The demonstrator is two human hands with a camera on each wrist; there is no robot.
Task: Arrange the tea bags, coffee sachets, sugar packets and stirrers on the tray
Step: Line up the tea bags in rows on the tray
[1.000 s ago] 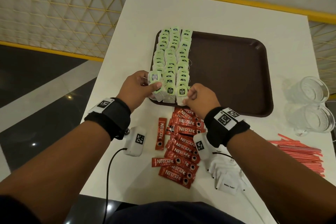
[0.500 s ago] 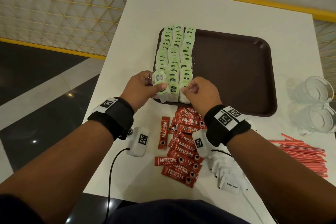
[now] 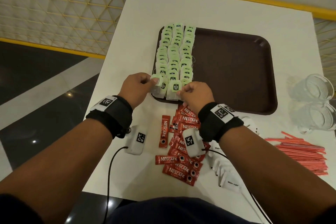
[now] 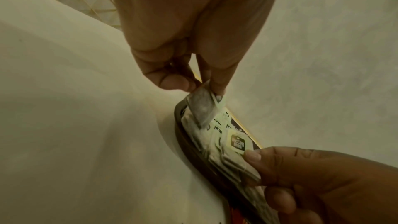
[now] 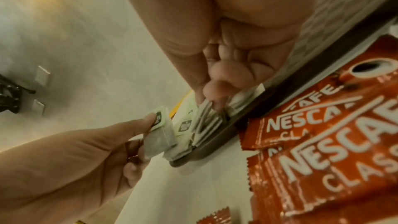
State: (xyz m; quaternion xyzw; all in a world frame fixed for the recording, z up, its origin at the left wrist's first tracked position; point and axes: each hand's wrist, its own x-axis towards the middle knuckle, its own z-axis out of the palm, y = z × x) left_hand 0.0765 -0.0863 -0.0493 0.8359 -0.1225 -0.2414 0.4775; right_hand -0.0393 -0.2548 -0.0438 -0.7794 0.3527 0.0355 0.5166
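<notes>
Three rows of green-tagged tea bags [image 3: 175, 54] laid overlapping along the left side of the brown tray [image 3: 234, 71], long axis of the rows running away from the body toward the far rim. Right part of the tray bare.

Left hand [image 3: 135, 89] at the near-left corner of the tray, fingers [image 4: 172, 83] curled and pinching one tea bag [image 4: 202, 106] by its upper edge between thumb and forefinger, bag hanging just above the near end of the left row. Right hand [image 3: 195, 95] just beside it, fingers [image 5: 212, 94] curled, tips pressed down on the near end of the middle and right rows; looks like a pinch on the nearest bag [image 3: 174, 90], though hard to be sure of more than contact.

Likely step: setting the last tea bags at the near ends of the rows. Open slot lies directly below and slightly ahead of the left fingers, so a short drop, bag kept in line with the row. Left hand nearer to that slot; right hand steadying the neighbours.

Not yet on the tray: red coffee sachets [image 3: 181, 151] in a loose pile on the white bench [image 3: 145, 14] just below the wrists, white sugar packets [image 3: 227, 174] near the right forearm, red stirrers [image 3: 301, 152] further right, two glass cups [image 3: 318, 100] beside the tray
</notes>
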